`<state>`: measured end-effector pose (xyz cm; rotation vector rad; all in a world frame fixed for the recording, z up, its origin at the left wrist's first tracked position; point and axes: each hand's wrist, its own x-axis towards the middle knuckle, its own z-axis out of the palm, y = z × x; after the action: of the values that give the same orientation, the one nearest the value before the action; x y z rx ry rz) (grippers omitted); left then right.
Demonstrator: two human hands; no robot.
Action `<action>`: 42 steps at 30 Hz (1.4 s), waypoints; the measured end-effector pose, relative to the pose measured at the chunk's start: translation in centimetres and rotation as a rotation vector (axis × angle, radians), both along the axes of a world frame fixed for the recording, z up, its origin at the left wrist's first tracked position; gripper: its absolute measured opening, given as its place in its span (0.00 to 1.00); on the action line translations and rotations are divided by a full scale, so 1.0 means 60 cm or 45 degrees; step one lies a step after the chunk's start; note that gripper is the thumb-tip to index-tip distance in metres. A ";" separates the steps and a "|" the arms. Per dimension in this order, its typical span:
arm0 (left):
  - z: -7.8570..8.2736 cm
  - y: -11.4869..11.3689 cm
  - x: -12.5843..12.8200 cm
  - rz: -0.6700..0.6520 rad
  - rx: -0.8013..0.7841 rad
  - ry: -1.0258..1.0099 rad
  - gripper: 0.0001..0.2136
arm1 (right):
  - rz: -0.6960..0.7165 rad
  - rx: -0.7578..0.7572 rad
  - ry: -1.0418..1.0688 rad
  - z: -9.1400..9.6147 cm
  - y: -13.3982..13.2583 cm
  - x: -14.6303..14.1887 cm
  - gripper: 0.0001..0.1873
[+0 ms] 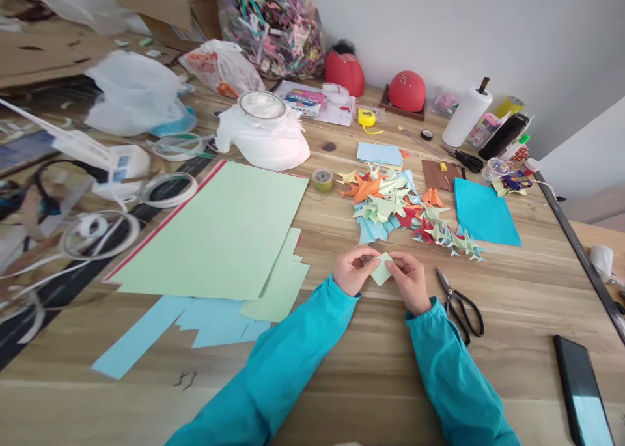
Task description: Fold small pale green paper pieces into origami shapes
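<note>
Between my two hands is a small folded square of pale green paper (381,271), turned corner-down like a diamond. My left hand (352,270) pinches its left side between thumb and fingers. On the opposite side my right hand (409,278) grips it the same way, thumb on top. Just beyond my hands lies a heap of folded paper cranes (385,195) in green, orange, red and blue. Black-handled scissors (461,306) rest to the right of my right hand, blades pointing away.
Large green sheets (215,231) lie at left, with blue paper strips (141,335) below them. A teal sheet (487,211) is on the right, a phone (583,387) at the near right. Tape rolls (168,189), bags and a spool (323,180) stand farther back.
</note>
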<state>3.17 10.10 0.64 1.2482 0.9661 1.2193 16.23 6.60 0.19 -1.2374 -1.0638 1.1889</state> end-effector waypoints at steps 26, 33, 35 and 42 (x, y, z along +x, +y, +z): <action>-0.011 0.000 0.002 -0.104 -0.081 -0.052 0.14 | -0.126 0.047 0.038 0.003 0.001 0.001 0.14; -0.010 -0.004 0.002 -0.094 0.159 0.122 0.10 | -0.085 0.066 -0.018 0.000 -0.003 0.006 0.16; -0.011 -0.002 0.000 -0.069 0.170 0.133 0.09 | -0.075 0.107 -0.063 0.000 -0.004 0.008 0.15; -0.012 0.000 -0.002 -0.107 0.065 -0.021 0.07 | -0.049 0.230 -0.090 0.001 0.000 0.008 0.13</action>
<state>3.08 10.12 -0.09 1.3038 0.8668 1.1929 16.71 6.61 0.23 -1.1604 -1.1680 1.0025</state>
